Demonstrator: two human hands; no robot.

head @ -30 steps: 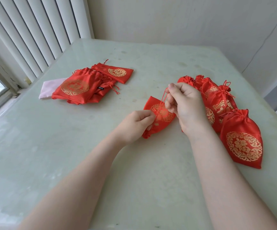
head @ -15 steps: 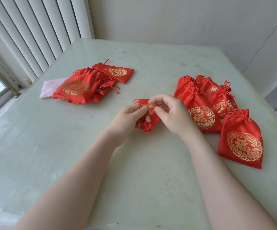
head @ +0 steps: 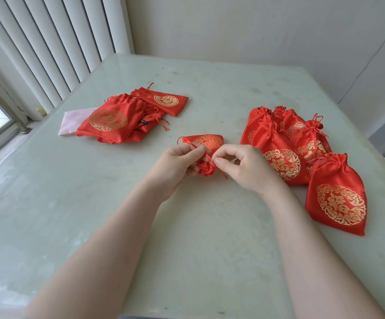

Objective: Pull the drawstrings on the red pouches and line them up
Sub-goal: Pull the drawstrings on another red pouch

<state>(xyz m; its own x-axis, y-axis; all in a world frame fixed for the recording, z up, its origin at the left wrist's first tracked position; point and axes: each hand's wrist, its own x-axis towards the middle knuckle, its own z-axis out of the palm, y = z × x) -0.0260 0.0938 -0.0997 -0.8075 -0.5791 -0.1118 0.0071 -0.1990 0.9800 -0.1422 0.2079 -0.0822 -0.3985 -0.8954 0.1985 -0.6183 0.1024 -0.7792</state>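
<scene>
Pouch (head: 206,143) neck being cinched; cord (head: 218,172) pinched by right hand (head: 244,168)
Gathered neck is gripped by left hand (head: 175,166); cord is best drawn straight outward until fully closed

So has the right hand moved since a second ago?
Yes. The right hand has come down and toward the person: earlier it covered the far pouches in the row, and now it sits lower, pinching the drawstring beside the left hand.

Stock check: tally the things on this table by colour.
Red pouches: at least 8 (held pouch 1, right row 4, left pile 3; overlap may hide more)
Pink cloth: 1
Total: at least 9
</scene>
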